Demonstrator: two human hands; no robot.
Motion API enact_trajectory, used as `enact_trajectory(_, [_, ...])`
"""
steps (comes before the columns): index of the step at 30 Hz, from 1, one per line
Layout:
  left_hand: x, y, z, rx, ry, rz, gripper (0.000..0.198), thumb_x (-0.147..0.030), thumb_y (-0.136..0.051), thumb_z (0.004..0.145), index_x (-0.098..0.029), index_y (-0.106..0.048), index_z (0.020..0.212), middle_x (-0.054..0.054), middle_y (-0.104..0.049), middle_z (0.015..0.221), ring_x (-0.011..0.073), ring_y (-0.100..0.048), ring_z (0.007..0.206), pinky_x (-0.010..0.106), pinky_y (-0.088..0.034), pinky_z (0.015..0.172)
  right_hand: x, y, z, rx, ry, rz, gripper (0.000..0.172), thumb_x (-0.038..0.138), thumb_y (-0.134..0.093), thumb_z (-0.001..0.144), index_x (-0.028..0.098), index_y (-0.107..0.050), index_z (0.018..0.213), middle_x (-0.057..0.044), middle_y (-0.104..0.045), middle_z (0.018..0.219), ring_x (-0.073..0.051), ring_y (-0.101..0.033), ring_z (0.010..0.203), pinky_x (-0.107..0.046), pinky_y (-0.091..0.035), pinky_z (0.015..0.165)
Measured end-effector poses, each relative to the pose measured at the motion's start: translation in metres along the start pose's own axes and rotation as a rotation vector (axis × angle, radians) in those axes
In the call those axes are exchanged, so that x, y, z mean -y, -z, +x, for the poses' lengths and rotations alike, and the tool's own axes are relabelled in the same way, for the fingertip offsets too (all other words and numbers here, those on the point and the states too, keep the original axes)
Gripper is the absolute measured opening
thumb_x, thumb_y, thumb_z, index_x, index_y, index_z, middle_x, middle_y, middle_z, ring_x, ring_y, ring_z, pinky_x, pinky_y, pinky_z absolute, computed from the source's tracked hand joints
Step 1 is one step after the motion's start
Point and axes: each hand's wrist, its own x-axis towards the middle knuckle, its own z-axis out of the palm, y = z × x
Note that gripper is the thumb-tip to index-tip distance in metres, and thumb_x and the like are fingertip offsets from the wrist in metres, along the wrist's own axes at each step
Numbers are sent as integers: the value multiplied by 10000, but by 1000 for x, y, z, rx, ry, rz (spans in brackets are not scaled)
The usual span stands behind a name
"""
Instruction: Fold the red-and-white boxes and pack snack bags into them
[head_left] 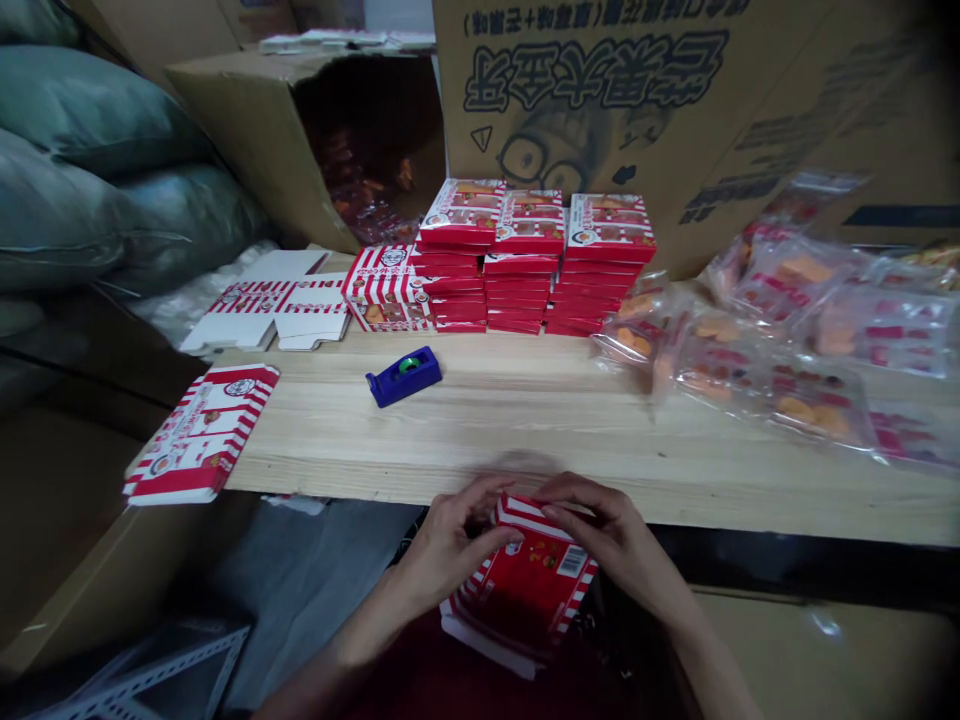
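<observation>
Both hands grip a red and white striped carton [529, 590] just below the table's front edge. My left hand [450, 545] holds its left top corner, thumb on the face. My right hand [611, 535] closes on the top right edge near a barcode. A white flap hangs loose at the carton's lower end. Beyond the hands lies a blue tape dispenser [405, 377] with a green roll. Behind it stand stacks of filled red boxes [517, 265] with clear windows.
Flat unfolded cartons [206, 430] lie at the table's left edge, with more white-backed cartons [274, 300] behind. Clear bags of toy-like pieces [780, 350] cover the right side. A large cardboard box [675, 110] rises at the back; stuffed sacks [97, 180] fill the left.
</observation>
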Motion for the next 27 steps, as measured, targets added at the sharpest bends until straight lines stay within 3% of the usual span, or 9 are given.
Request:
enact_trajectory(4, [-5,2,-2,36,-11,-12,561,-310,-722,932,-288,-535,1461,62,-792,1148,232,-747,1032,390,-578,952,4,2,4,22,16,25,172,356,-677,972,232,-768,894,-30,-732,901,-174,-663,857,-291,-510,797])
enact_trajectory(16, [11,-2,-10,2,33,-17,626,-332,-692,953,-310,-455,1532,79,-774,1210,262,-740,1078,485,-565,1032,-8,4,3,128,69,-26,154,333,-661,989,262,-798,986,-53,-757,1052,-197,-705,993,-339,-544,868])
enact_trajectory(20, [8,-3,-8,-14,40,-16,609,-330,-651,975,-309,-440,1545,95,-744,1279,285,-722,1137,532,-543,1068,-4,3,4,145,112,-86,226,306,-593,1027,321,-777,1157,-45,-756,1153,-205,-700,1097,-386,-555,966])
enact_trajectory(23, [2,-2,-6,-10,18,-17,582,-315,-653,969,-307,-471,1521,106,-733,1298,304,-716,1156,550,-536,1075,-3,4,6,190,177,-130,336,287,-525,1056,389,-673,1340,-34,-724,1299,-214,-664,1223,-440,-529,1060])
enact_trajectory(27, [-4,0,-6,3,0,7,583,-306,-651,973,-302,-456,1522,106,-744,1277,295,-727,1133,536,-540,1068,0,9,11,253,234,-194,382,268,-493,1066,430,-607,1393,-11,-702,1371,-207,-655,1262,-446,-515,1095])
